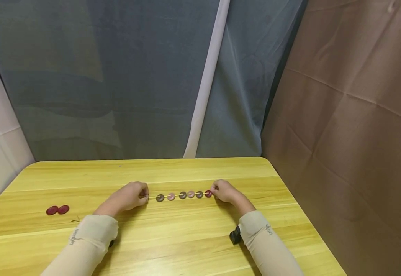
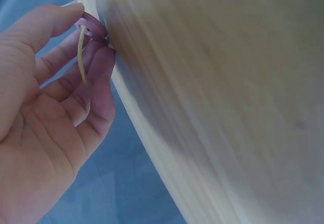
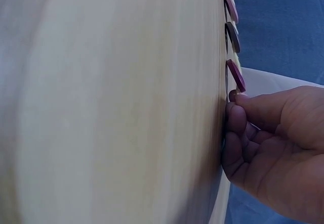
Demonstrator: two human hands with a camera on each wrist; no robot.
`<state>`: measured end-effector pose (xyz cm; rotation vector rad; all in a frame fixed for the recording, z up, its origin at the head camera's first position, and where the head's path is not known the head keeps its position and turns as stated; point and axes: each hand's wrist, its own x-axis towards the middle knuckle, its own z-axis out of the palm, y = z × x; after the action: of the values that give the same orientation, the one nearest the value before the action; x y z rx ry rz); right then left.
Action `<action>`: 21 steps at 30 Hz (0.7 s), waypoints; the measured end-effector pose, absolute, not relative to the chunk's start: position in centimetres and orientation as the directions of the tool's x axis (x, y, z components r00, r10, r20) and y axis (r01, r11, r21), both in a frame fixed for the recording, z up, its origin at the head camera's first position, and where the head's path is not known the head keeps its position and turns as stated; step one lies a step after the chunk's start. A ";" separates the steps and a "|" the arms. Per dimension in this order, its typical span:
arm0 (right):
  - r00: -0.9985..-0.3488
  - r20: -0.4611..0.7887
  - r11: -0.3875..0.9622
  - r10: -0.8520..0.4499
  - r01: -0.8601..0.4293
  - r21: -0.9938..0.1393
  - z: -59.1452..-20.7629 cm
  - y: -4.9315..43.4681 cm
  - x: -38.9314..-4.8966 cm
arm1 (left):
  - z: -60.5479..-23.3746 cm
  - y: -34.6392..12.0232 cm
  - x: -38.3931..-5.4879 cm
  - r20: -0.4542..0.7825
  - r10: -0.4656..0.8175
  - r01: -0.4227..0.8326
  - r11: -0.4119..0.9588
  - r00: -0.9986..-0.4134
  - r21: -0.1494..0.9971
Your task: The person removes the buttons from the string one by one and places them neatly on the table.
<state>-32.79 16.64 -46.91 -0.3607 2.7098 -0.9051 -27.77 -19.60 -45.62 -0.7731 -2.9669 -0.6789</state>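
Note:
Several round buttons, grey-brown, pink and dark red, sit in a row on a yellow cord (image 1: 176, 196) across the table's middle. At the row's left end my left hand (image 1: 133, 195) pinches a pinkish-purple button (image 2: 93, 28) between thumb and fingers. A cord end (image 2: 80, 54) comes out of that button's hole and hangs toward the palm. At the other end my right hand (image 1: 226, 191) pinches the cord right beside a dark red button (image 3: 236, 75). The right fingertips cover what lies between them. In the right wrist view, the nearest buttons stand tilted along the cord.
Two dark red buttons, one (image 1: 52, 210) touching the other (image 1: 63, 209), lie on the left of the wooden table (image 1: 172, 245). A short bit of thread (image 1: 76, 219) lies near the left sleeve. Grey (image 1: 145, 76) and brown curtains (image 1: 359, 134) hang around the table.

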 end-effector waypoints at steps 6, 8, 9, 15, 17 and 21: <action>-0.932 -0.166 0.775 -0.322 -0.158 -0.612 -46.8 16.7 -32.7 | -45.5 -19.9 -27.6 0.082 0.457 0.445 0.786 -0.886 0.429; -0.931 -0.163 0.775 -0.327 -0.165 -0.609 -46.8 16.7 -32.7 | -45.5 -19.9 -27.6 0.074 0.456 0.440 0.786 -0.887 0.434; -0.931 -0.164 0.776 -0.327 -0.165 -0.609 -46.8 16.7 -32.7 | -45.5 -20.0 -27.5 0.072 0.456 0.439 0.786 -0.887 0.435; -0.931 -0.153 0.780 -0.332 -0.180 -0.599 -46.9 16.8 -32.7 | -45.5 -20.1 -27.4 0.067 0.449 0.430 0.787 -0.891 0.443; -0.931 -0.146 0.781 -0.336 -0.188 -0.596 -46.9 16.7 -32.8 | -45.5 -20.2 -27.4 0.072 0.446 0.428 0.785 -0.892 0.447; -0.933 -0.150 0.783 -0.328 -0.179 -0.596 -46.8 16.7 -32.8 | -45.4 -20.5 -27.5 0.080 0.449 0.434 0.781 -0.890 0.449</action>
<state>-32.80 16.69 -46.84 -0.3947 2.7296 -0.8760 -27.45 -20.46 -45.43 -0.7420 -2.9937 -0.7420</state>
